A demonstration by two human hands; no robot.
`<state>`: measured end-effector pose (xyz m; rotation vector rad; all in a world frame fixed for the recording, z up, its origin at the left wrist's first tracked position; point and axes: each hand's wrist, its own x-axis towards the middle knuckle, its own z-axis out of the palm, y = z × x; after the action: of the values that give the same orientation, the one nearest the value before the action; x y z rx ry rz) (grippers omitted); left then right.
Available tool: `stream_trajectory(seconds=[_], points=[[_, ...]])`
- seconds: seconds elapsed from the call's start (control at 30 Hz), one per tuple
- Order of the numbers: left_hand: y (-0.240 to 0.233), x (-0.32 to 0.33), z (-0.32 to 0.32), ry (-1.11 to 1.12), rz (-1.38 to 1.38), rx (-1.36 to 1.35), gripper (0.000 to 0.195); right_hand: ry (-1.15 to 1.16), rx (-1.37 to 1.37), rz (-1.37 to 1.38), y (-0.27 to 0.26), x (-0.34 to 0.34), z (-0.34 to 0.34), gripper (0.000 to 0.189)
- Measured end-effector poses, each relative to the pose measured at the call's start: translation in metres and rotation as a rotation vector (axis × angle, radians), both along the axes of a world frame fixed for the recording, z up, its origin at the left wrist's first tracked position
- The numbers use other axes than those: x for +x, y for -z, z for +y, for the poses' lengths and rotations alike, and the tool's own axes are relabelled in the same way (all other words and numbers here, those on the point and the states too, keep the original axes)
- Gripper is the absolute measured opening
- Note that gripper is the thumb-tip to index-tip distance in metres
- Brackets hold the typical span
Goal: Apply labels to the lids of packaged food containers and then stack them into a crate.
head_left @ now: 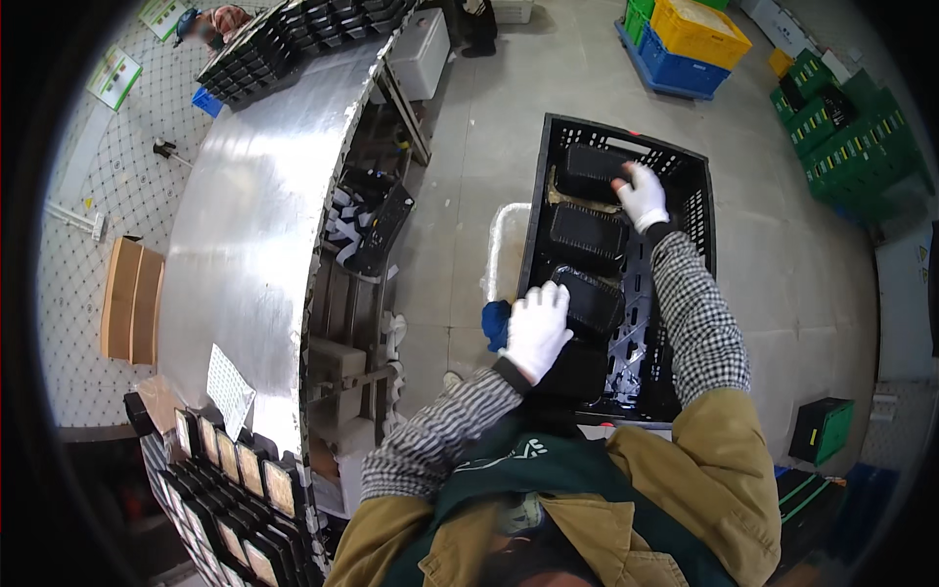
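Note:
A black plastic crate (pixel 693 227) with slotted walls stands in front of me. Along its left side lies a row of black plastic food trays, among them a far tray (pixel 590 165), a middle tray (pixel 587 231) and a nearer tray (pixel 590 301). My left hand (pixel 539 326), in a white glove, reaches over the crate's left wall, its fingers extended at the edge of the nearer tray. My right hand (pixel 645 197), also gloved with bare fingertips, is at the right end of the far tray, thumb and forefinger apart. Neither hand is closed around a tray.
A metal-topped table (pixel 249 198) runs along my left, with stacked black trays (pixel 249 66) at its far end and filled packs (pixel 242 469) close by. Blue and yellow crates (pixel 682 51) and green crates (pixel 855 147) stand ahead right. Another person (pixel 220 26) is beyond the table.

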<state>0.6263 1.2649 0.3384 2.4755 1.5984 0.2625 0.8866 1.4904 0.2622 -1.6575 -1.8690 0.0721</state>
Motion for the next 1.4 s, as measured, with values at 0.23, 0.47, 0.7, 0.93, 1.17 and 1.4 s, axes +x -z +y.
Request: stream_trajectory(seconds=[0.23,0.47,0.7,0.93,1.17,1.4], points=[[0.081,-0.059,-0.052,-0.322,-0.575,-0.333,0.073,0.791,-0.269,-0.264,0.009,0.146,-0.053,0.045],[0.029,-0.054,-0.020,-0.308,-0.394,-0.180,0.039,0.562,-0.485,0.135,0.019,0.204,-0.139,0.047],[-0.001,-0.065,0.139,0.045,-0.133,-0.205,0.025,0.716,-0.554,0.350,-0.001,0.175,-0.279,0.042],[-0.016,-0.031,0.155,-0.166,-0.238,0.087,0.023,0.741,-0.831,1.110,0.034,0.084,-0.363,0.038],[-0.020,-0.104,-0.040,0.135,-0.845,-0.052,0.033,0.289,-0.940,0.531,-0.008,0.053,-0.326,0.056],[0.007,-0.332,-0.312,-0.620,-0.656,-0.224,0.040,-0.756,-0.735,0.366,-0.088,-0.328,-0.223,0.031]])
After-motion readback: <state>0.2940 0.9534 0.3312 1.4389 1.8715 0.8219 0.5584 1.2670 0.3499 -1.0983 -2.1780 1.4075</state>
